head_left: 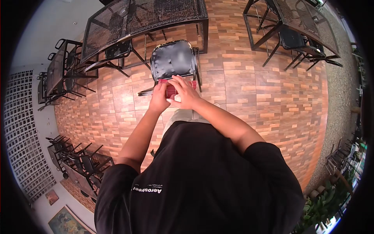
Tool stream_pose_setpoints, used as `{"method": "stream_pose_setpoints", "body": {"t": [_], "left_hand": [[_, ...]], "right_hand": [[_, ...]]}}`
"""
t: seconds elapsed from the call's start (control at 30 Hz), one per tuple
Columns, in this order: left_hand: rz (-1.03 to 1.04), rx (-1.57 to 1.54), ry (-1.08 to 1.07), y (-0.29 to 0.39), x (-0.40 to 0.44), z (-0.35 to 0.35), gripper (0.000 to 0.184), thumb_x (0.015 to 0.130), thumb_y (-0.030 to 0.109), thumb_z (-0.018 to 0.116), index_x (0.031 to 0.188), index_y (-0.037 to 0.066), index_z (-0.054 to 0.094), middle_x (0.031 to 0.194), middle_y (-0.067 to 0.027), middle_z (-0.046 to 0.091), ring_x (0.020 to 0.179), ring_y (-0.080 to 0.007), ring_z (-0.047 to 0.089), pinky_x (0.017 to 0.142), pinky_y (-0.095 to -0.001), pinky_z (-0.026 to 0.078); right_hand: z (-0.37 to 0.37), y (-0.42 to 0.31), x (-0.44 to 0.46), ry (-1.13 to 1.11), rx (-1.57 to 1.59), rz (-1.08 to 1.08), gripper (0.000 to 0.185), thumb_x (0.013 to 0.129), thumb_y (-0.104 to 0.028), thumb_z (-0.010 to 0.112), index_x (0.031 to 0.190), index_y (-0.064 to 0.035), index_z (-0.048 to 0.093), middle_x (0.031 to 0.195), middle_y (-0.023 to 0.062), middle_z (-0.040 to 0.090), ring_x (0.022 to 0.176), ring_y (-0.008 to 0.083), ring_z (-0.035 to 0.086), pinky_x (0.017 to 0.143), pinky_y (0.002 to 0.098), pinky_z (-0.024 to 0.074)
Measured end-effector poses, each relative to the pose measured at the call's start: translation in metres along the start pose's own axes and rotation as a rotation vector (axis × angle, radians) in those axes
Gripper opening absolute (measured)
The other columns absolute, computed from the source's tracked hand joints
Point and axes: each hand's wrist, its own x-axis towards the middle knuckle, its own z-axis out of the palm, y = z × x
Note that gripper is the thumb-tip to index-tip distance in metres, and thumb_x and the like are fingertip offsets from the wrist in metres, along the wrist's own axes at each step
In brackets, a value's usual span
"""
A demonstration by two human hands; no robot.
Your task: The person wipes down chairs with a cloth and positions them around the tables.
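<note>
A small red item (170,92) with faint stripes, perhaps folded cloth, is between my two hands in front of my waist. My left hand (158,98) grips its left side. Across its top and right part lies my right hand (184,93), fingers bent over it and the thumb pointing toward the left hand. Much of the item is hidden under my fingers; a bit of red shows past the right fingers. Just beyond the hands stands a black chair (171,58) with a worn, shiny surface.
A long black mesh-top table (163,13) stands ahead, with chairs at its side. Another mesh table (306,19) with chairs is at the far right. More tables and chairs (85,162) line the left wall. Plants (323,206) edge the right. The floor (241,85) is brick-patterned tile.
</note>
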Motion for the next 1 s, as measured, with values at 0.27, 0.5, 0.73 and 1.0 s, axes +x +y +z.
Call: {"method": "stream_pose_setpoints", "body": {"t": [0.27, 0.5, 0.73, 1.0], "left_hand": [[-0.324, -0.101, -0.064, -0.099, 0.000, -0.045, 0.020, 0.097, 0.020, 0.063, 0.093, 0.000, 0.060, 0.083, -0.0208, 0.066, 0.081, -0.0404, 0.064, 0.074, -0.0461, 0.051], [-0.126, -0.060, -0.345, -0.140, 0.018, -0.026, 0.036, 0.102, 0.026, 0.057, 0.077, 0.001, 0.058, 0.064, -0.0220, 0.057, 0.058, -0.0395, 0.059, 0.057, -0.0450, 0.046], [-0.057, -0.058, -0.248, -0.150, 0.013, -0.022, 0.032, 0.096, 0.024, 0.062, 0.071, 0.006, 0.056, 0.062, -0.0155, 0.058, 0.056, -0.0385, 0.059, 0.052, -0.0467, 0.046], [-0.004, -0.034, -0.261, -0.152, 0.011, -0.020, 0.033, 0.094, 0.025, 0.063, 0.068, 0.008, 0.053, 0.059, -0.0124, 0.056, 0.054, -0.0359, 0.059, 0.051, -0.0473, 0.047]], "right_hand": [[0.077, 0.012, 0.028, -0.065, -0.200, 0.264, 0.055, 0.086, -0.053, 0.068, 0.108, -0.0025, 0.064, 0.100, 0.0166, 0.068, 0.098, 0.0350, 0.066, 0.087, 0.0452, 0.0516], [0.070, 0.053, 0.010, 0.153, -0.052, 0.211, 0.039, 0.083, -0.042, 0.067, 0.077, -0.0051, 0.056, 0.077, 0.0152, 0.060, 0.074, 0.0348, 0.062, 0.071, 0.0444, 0.0502], [0.082, 0.094, -0.017, 0.346, -0.014, 0.316, 0.034, 0.092, -0.034, 0.050, 0.089, -0.0013, 0.058, 0.089, 0.0168, 0.058, 0.088, 0.0329, 0.061, 0.076, 0.0422, 0.0499], [0.138, 0.139, -0.045, 0.708, 1.092, 1.152, 0.046, 0.101, -0.028, 0.037, 0.132, -0.0008, 0.055, 0.120, 0.0120, 0.063, 0.112, 0.0222, 0.062, 0.097, 0.0410, 0.0522]]}}
